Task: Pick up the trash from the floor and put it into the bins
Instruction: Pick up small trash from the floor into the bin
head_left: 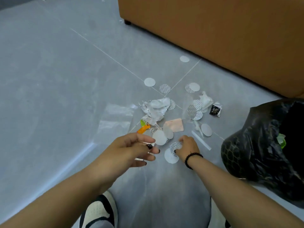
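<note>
Your right hand (187, 148) reaches down with its fingers curled onto a patterned round disc (175, 146) on the grey floor (49, 79), thumb tip at the disc's near edge, so it seems to pinch it, while your left hand (131, 149) hovers just beside it with fingers loosely extended; whether it holds anything I cannot tell. To the right of your right hand sits the black trash bag (263, 145), its mouth open. Beyond both hands stands the brown sofa (230, 38). Left of and beyond your left hand lies a clear plastic bag (115, 119). Just beyond your fingers lie crumpled white wrapping (156, 109), a pink slip (175, 125), an orange wrapper (144, 129) and scattered white discs (149, 82).
</note>
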A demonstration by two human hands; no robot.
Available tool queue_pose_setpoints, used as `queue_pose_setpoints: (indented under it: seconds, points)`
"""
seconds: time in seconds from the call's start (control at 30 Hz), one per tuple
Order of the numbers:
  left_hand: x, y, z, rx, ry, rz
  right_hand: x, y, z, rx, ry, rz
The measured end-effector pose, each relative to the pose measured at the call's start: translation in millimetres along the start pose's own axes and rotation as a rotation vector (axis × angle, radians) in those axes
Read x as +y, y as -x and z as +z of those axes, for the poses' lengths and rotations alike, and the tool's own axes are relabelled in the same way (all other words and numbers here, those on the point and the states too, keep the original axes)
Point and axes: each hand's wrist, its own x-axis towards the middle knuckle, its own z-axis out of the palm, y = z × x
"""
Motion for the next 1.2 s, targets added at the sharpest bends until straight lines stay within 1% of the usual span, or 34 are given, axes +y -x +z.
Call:
queue_pose_setpoints:
  seconds: [0.1,0.3,0.37,0.47,0.5,0.57,0.63,0.7,0.8,0.93,1.03,1.1,1.13,1.2]
  points:
    - [-27,-15,-9,0.042,0.046,-0.068,6,-1,8,0.048,0.039,-0.027]
    - [-61,-23,-16,0.069,0.171,-0.190,9,-3,14,0.034,0.067,0.028]
    - [-69,-24,-20,0.083,0.193,-0.207,3,2,11,0.018,-0.090,0.090]
    - [-78,-24,-27,0.122,0.195,-0.204,-21,22,3,-0.040,-0.558,0.144]
    - [-81,-24,-31,0.142,0.196,-0.199,-32,30,2,-0.080,-0.711,0.145]
    - [-87,-27,-36,0.176,0.198,-0.190,-54,49,4,-0.193,-0.932,0.146]
    - [-93,-29,-40,0.196,0.204,-0.180,-76,68,12,-0.327,-1.027,0.127]
    - [-98,-32,-45,0.228,0.212,-0.160,-95,83,23,-0.387,-1.005,0.092]
    - [-107,-35,-54,0.294,0.249,-0.104,-116,97,39,-0.359,-0.973,0.070]
    - [-116,-35,-65,0.349,0.261,-0.040,-135,97,49,-0.370,-0.969,0.059]
    - [-123,-39,-72,0.439,0.319,-0.067,-148,78,56,-0.263,-0.975,0.183]
    - [-127,-42,-76,0.492,0.384,-0.120,-155,57,67,-0.185,-0.883,0.245]
    - [-128,-43,-78,0.513,0.414,-0.142,-157,46,75,-0.167,-0.822,0.248]
    - [-128,-44,-80,0.542,0.454,-0.153,-162,32,87,-0.174,-0.705,0.249]
